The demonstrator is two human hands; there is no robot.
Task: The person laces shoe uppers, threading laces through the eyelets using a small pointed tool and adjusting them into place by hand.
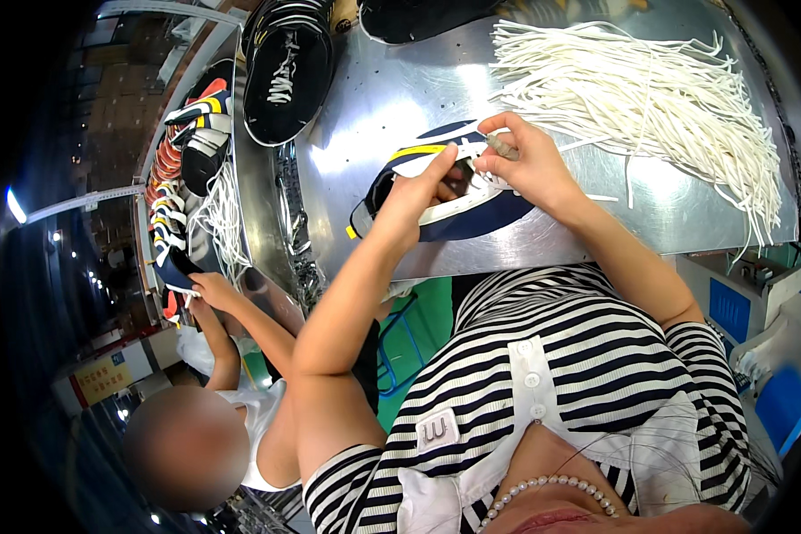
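Observation:
A navy, white and yellow shoe upper point(481, 227) lies on its side in front of me on the metal table. My left hand point(421, 194) is closed on it, thumb on the white part and fingers reaching into the opening. Between the fingers of my right hand point(534, 165) is a small hand tool point(502, 148) with a short greyish handle; its tip is too small to make out. This hand is at the lacing area, next to my left fingertips. A white shoelace point(587, 142) runs rightward from there towards a big pile of white shoelaces point(632, 107).
Black shoes with white laces point(285, 84) stand at the table's far left. On the left, a co-worker's hands point(209, 289) hold a dark shoe upper beside a row of uppers point(167, 218) and loose white laces point(222, 222). The metal tabletop's point(543, 254) near edge meets my striped shirt.

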